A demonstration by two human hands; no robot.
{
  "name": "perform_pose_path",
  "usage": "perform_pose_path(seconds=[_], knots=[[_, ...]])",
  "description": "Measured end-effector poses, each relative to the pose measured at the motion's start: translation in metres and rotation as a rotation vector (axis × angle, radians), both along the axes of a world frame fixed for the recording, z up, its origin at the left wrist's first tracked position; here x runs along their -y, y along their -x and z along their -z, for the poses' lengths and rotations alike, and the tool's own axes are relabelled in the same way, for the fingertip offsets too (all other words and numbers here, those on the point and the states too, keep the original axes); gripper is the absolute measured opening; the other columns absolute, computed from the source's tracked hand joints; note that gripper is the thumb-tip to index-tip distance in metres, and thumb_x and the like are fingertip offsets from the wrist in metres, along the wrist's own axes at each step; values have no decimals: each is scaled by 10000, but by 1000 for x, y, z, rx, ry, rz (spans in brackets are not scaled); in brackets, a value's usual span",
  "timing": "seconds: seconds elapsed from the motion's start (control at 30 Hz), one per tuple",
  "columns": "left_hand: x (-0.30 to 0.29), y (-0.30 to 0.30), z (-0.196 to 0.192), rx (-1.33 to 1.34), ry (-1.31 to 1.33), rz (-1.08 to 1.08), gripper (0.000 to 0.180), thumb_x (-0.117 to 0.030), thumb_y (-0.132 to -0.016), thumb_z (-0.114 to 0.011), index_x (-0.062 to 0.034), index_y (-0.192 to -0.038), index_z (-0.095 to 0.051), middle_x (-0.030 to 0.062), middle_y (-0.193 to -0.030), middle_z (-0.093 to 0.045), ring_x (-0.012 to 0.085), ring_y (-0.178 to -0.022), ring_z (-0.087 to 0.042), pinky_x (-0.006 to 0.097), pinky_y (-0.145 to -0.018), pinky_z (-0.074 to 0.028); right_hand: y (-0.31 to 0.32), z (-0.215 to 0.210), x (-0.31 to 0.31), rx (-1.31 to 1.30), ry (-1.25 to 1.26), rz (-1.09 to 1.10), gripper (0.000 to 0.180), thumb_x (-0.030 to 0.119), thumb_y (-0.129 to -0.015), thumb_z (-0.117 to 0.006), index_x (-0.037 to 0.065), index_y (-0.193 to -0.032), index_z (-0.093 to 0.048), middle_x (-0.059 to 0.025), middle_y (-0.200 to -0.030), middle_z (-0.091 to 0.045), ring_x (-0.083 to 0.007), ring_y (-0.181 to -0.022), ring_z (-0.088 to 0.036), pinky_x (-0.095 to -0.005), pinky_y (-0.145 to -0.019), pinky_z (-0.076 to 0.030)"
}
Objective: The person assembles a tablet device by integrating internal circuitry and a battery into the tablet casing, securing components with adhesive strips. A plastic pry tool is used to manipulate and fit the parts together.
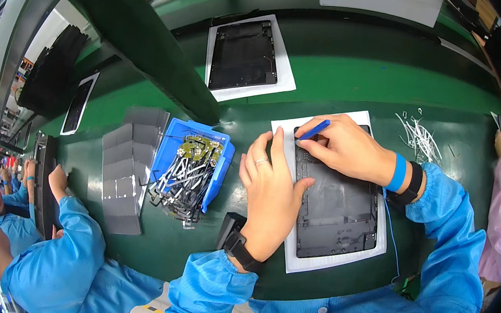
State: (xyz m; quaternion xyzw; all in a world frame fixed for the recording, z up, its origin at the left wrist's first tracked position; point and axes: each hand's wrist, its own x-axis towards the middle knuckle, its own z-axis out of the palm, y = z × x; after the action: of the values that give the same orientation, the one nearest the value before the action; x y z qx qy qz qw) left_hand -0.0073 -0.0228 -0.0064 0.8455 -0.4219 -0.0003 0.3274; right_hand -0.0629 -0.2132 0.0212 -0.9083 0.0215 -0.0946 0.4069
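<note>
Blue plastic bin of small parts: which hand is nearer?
Left. The left hand lies just right of the blue plastic bin; the right hand, holding a blue tool, is farther right.

Long green workbench (347, 68), dark green overhead shelf (123, 24), bright factory lighting at left

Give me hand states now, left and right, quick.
Left hand: open, flat, pressing on the left edge of the dark panel.
Right hand: closed on a blue tool, its tip at the panel's top left corner.
</note>
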Motion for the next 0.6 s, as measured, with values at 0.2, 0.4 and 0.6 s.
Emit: perform_pose_path(seconds=[0.2, 0.4, 0.6], knots=[[-2, -6, 8, -55, -36, 11, 952, -220, -788, -901, 30, -1543, -378, 245, -1500, -407, 431, -1392, -391, 542, -1186, -253, 4, 1, 2, -57, -182, 68, 177, 126, -985, -686, -37, -1048, -718, -135, -892, -731, -221, -764, -704, -341, -696, -552], [-3, -10, 10, -54, -46, 15, 904, -250, -791, -894, 29, -1508, -418, 228, -1484, -433, 410, -1404, -396, 570, -1193, -224, 38, -30, -12, -37, -211, -352, 165, 130, -970, -714, 17, -1090, -711, -68, -886, -712, -152, -686, -671, -300, -626, -536], [-1, -8, 10, -48, -17, 6, 897, -267, -793, -887, 11, -1511, -425, 212, -1486, -435, 403, -1409, -398, 566, -1195, -223, 60, -16, -47, -207, 51, -698, 180, 211, -967, -709, 76, -1085, -729, -92, -959, -717, -329, -802, -700, -431, -677, -570]])
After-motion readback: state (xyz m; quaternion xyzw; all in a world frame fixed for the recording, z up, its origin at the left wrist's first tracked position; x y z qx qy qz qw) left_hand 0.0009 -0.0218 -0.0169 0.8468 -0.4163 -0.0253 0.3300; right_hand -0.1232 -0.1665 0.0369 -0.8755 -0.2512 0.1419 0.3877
